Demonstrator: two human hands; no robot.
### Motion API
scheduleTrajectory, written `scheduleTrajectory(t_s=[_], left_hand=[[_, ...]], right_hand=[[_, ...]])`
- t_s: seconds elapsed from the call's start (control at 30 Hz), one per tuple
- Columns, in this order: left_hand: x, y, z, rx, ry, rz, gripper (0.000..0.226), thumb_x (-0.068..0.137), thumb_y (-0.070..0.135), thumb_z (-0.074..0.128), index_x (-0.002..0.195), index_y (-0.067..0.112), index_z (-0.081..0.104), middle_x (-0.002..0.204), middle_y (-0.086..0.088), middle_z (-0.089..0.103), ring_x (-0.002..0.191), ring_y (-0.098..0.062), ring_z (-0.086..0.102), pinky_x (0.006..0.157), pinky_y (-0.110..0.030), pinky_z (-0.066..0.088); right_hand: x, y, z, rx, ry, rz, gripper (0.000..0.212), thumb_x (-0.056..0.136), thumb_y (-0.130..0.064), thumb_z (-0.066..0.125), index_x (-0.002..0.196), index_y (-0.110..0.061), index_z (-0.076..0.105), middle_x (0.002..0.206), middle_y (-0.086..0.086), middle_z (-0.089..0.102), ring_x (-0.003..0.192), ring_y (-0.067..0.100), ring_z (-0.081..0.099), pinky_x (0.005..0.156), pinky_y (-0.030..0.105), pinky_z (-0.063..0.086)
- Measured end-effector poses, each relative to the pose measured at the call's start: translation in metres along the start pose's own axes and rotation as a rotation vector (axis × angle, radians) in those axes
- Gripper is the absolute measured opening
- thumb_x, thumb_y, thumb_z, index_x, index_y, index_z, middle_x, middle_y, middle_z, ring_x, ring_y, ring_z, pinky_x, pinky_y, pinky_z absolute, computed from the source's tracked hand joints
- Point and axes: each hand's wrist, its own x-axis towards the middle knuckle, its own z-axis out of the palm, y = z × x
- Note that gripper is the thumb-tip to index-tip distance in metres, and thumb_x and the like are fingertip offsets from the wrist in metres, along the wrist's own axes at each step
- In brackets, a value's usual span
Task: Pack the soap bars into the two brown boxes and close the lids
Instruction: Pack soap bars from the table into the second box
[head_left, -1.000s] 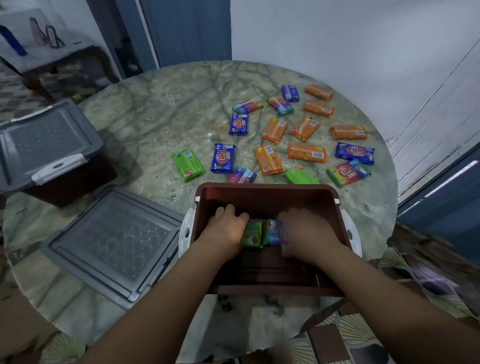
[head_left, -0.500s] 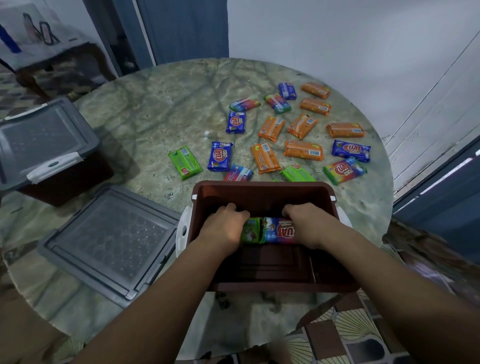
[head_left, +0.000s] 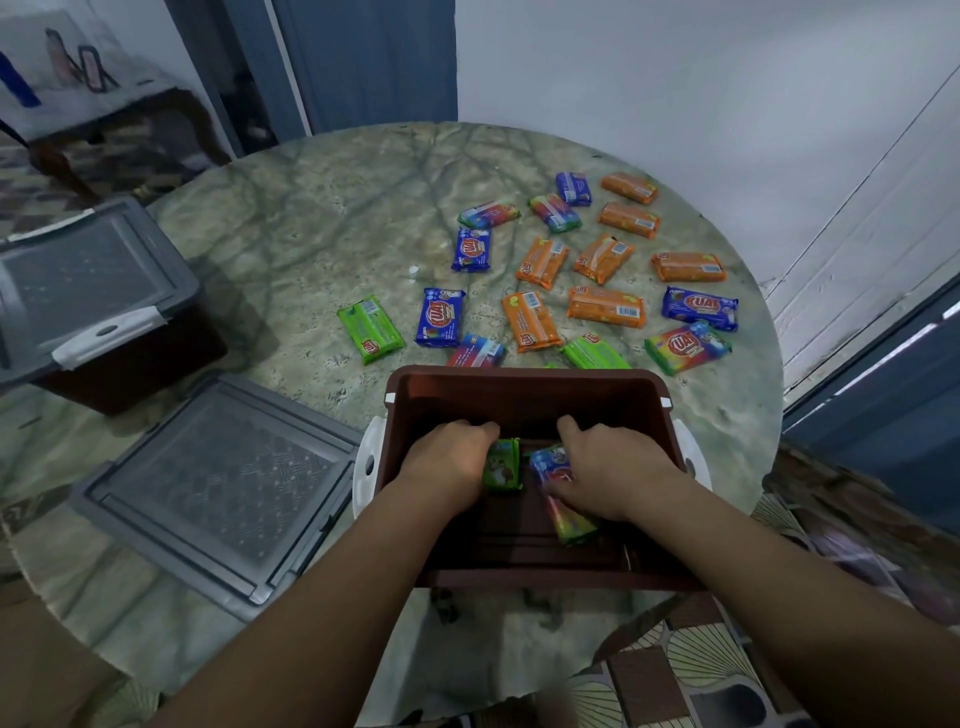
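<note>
An open brown box (head_left: 524, 387) stands at the table's near edge, and both my hands are inside it. My left hand (head_left: 449, 457) holds a green soap bar (head_left: 502, 464) standing on edge at the left of the box. My right hand (head_left: 613, 470) grips a multicoloured soap bar (head_left: 563, 506) lying tilted on the box floor. Several orange, blue, green and rainbow soap bars (head_left: 605, 306) lie scattered on the table beyond the box. A second brown box (head_left: 124, 364) with its grey lid (head_left: 83, 275) on sits at the far left.
A loose grey lid (head_left: 218, 488) lies flat left of the open box. The round marble table (head_left: 311, 234) ends close to a white wall on the right. A patterned cushion (head_left: 691, 670) shows at lower right.
The two bars, pressed together in the box, have come apart. My right hand has turned the multicoloured bar and pulled it toward the near right of the box floor.
</note>
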Motion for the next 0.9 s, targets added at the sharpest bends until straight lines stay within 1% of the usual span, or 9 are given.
scheduleTrajectory(t_s=[0.07, 0.1, 0.2, 0.3, 0.43, 0.53, 0.6, 0.73, 0.9], left_hand=[[0.001, 0.000, 0.000, -0.007, -0.001, -0.002, 0.037, 0.094, 0.026, 0.061, 0.129, 0.029, 0.052, 0.119, -0.008, 0.059, 0.110, -0.032, 0.061, 0.088, -0.041, 0.053], [0.001, 0.000, 0.000, -0.012, -0.003, -0.004, 0.036, 0.094, 0.026, 0.060, 0.129, 0.030, 0.051, 0.120, -0.008, 0.060, 0.110, -0.032, 0.061, 0.087, -0.040, 0.053], [0.000, 0.000, 0.000, -0.015, -0.002, 0.000, 0.034, 0.094, 0.025, 0.061, 0.126, 0.029, 0.051, 0.118, -0.007, 0.061, 0.108, -0.031, 0.062, 0.085, -0.041, 0.054], [-0.001, 0.001, -0.001, -0.009, 0.004, 0.008, 0.033, 0.091, 0.025, 0.065, 0.120, 0.028, 0.052, 0.114, -0.006, 0.063, 0.104, -0.031, 0.064, 0.081, -0.041, 0.055], [-0.002, 0.001, -0.001, 0.045, 0.026, 0.004, 0.037, 0.088, 0.027, 0.068, 0.121, 0.024, 0.051, 0.114, -0.007, 0.058, 0.106, -0.033, 0.062, 0.081, -0.041, 0.052], [-0.003, 0.002, -0.002, 0.074, 0.012, -0.005, 0.045, 0.085, 0.024, 0.070, 0.126, 0.021, 0.050, 0.117, -0.008, 0.055, 0.110, -0.033, 0.058, 0.085, -0.043, 0.052], [-0.003, 0.003, -0.002, 0.083, 0.011, -0.004, 0.047, 0.085, 0.023, 0.070, 0.128, 0.022, 0.051, 0.118, -0.009, 0.053, 0.112, -0.032, 0.056, 0.086, -0.043, 0.052], [-0.004, 0.001, -0.003, 0.088, 0.034, 0.005, 0.042, 0.088, 0.023, 0.066, 0.129, 0.023, 0.055, 0.118, -0.008, 0.051, 0.112, -0.031, 0.054, 0.089, -0.044, 0.052], [-0.003, 0.001, -0.001, 0.092, 0.066, 0.012, 0.030, 0.093, 0.024, 0.062, 0.123, 0.024, 0.060, 0.112, -0.007, 0.051, 0.108, -0.031, 0.056, 0.085, -0.042, 0.053]], right_hand=[[0.001, 0.001, -0.001, -0.036, 0.029, -0.030, 0.065, 0.100, -0.050, 0.052, 0.153, -0.020, 0.028, 0.109, 0.007, 0.064, 0.093, 0.029, 0.065, 0.064, 0.036, 0.046], [0.000, 0.003, -0.002, -0.060, 0.023, -0.064, 0.062, 0.100, -0.040, 0.053, 0.154, -0.024, 0.027, 0.111, 0.007, 0.060, 0.095, 0.029, 0.062, 0.066, 0.037, 0.046], [0.000, 0.012, -0.002, -0.164, -0.080, -0.230, 0.077, 0.093, -0.016, 0.064, 0.153, -0.043, 0.023, 0.134, 0.010, 0.039, 0.119, 0.031, 0.043, 0.085, 0.041, 0.045], [-0.002, 0.012, 0.006, -0.240, -0.117, -0.269, 0.088, 0.091, -0.009, 0.066, 0.153, -0.051, 0.020, 0.144, 0.012, 0.027, 0.127, 0.034, 0.034, 0.093, 0.043, 0.043], [-0.001, 0.010, 0.011, -0.336, -0.009, -0.222, 0.074, 0.092, -0.018, 0.067, 0.154, -0.033, 0.029, 0.149, 0.015, 0.031, 0.129, 0.035, 0.038, 0.095, 0.046, 0.043], [0.001, 0.011, 0.005, -0.261, -0.010, -0.132, 0.072, 0.088, -0.050, 0.072, 0.148, -0.020, 0.043, 0.142, 0.011, 0.043, 0.125, 0.031, 0.048, 0.095, 0.044, 0.047], [0.002, 0.009, 0.006, -0.200, 0.003, -0.076, 0.073, 0.087, -0.064, 0.067, 0.141, -0.016, 0.052, 0.135, 0.009, 0.050, 0.119, 0.030, 0.054, 0.093, 0.043, 0.048], [0.003, 0.005, 0.010, -0.117, 0.079, -0.002, 0.069, 0.091, -0.066, 0.062, 0.136, -0.015, 0.056, 0.128, 0.009, 0.057, 0.112, 0.029, 0.061, 0.085, 0.039, 0.049], [0.006, 0.003, 0.010, -0.087, 0.136, -0.029, 0.060, 0.091, -0.062, 0.064, 0.130, -0.017, 0.062, 0.121, 0.007, 0.059, 0.107, 0.029, 0.063, 0.071, 0.036, 0.043]])
